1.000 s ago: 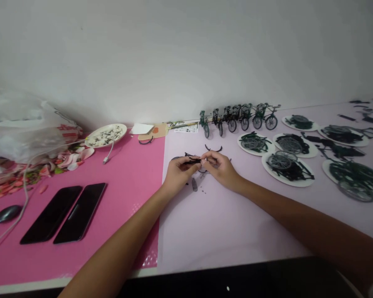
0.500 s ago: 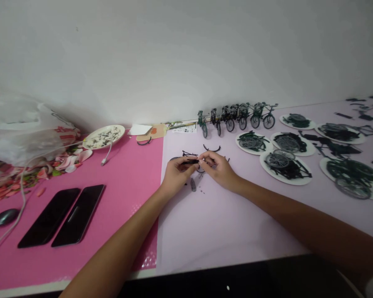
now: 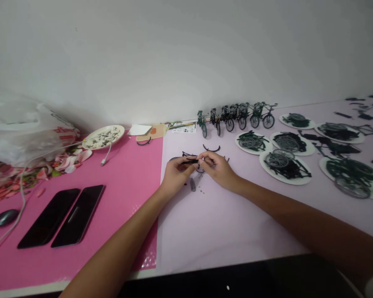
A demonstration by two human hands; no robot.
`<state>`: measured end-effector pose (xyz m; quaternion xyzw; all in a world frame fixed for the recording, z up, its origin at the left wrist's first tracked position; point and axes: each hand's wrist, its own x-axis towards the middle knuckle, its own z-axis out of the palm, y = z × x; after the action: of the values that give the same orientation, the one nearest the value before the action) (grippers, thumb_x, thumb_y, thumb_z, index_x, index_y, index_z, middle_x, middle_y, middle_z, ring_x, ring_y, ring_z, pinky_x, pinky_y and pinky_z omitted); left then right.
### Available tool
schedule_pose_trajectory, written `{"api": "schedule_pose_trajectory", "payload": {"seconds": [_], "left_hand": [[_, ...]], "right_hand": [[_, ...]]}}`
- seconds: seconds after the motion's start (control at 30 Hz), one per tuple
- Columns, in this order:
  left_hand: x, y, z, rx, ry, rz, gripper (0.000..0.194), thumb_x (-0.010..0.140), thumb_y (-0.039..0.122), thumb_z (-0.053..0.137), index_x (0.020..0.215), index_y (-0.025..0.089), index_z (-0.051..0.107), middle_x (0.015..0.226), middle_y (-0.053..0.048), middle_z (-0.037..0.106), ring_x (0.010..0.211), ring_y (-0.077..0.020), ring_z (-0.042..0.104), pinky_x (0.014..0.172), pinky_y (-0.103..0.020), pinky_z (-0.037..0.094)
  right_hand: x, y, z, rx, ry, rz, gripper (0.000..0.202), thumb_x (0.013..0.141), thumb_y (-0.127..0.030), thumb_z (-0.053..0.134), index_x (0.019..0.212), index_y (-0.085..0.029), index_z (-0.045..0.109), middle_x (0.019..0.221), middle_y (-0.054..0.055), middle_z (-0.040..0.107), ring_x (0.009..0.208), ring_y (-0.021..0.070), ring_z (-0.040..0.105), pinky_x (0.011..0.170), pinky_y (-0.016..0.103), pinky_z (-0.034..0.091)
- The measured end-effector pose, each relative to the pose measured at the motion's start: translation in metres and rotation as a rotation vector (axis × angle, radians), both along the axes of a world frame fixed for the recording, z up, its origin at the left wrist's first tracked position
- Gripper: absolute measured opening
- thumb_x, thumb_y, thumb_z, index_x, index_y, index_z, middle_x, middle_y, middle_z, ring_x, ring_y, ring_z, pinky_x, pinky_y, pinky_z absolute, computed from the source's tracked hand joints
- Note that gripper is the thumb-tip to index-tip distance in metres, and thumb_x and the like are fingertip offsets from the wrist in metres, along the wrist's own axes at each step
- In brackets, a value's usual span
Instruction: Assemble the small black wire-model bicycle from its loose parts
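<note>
Over pale lilac worktop (image 3: 205,231), fingers of left hand (image 3: 178,174) grip slim black part (image 3: 190,161); fingers of right hand (image 3: 219,170) pinch its right end. Curved black strip (image 3: 211,150) lies just far of them.

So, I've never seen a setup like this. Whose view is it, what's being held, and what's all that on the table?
There is no machine here: the bare hands are a person's. The camera is worn on that person's head, looking forward and down, so you see roughly what they see. The left hand holds a thin dark part; the fingertips of the right hand meet at its end, though the detail is too small to make out.

On the pink and pale-lilac table, miniature bicycles stand along the wall. To the right are white plates piled with bicycle parts. At left lie two dark slabs that look like phones, and a computer mouse.
</note>
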<state>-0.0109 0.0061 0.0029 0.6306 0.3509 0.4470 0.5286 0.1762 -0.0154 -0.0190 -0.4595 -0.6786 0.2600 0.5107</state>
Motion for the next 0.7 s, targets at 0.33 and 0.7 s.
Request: {"api": "schedule_pose_trajectory", "payload": {"seconds": [0.33,0.7], "left_hand": [[0.0005,-0.0014,0.0027,0.003,0.036,0.015,0.029,0.080,0.032,0.084,0.104,0.017,0.082,0.108,-0.010,0.081,0.100,-0.0286,0.077,0.097,-0.045,0.063],[0.0006,0.0007,-0.0005,-0.001,-0.019,0.005,0.028,0.078,0.037,0.087,0.098,0.017,0.082,0.107,-0.010,0.081,0.103,-0.0284,0.076,0.098,-0.044,0.063]], "right_hand": [[0.0001,-0.0007,0.0010,-0.008,-0.005,0.001,0.017,0.098,-0.036,0.060,0.100,-0.021,0.068,0.069,-0.005,0.045,0.062,0.0142,0.042,0.061,0.028,0.038],[0.0002,-0.0007,0.0019,0.070,-0.062,-0.051,0.017,0.098,-0.038,0.062,0.101,-0.023,0.069,0.075,-0.001,0.052,0.067,0.0165,0.046,0.066,0.030,0.040]]}}
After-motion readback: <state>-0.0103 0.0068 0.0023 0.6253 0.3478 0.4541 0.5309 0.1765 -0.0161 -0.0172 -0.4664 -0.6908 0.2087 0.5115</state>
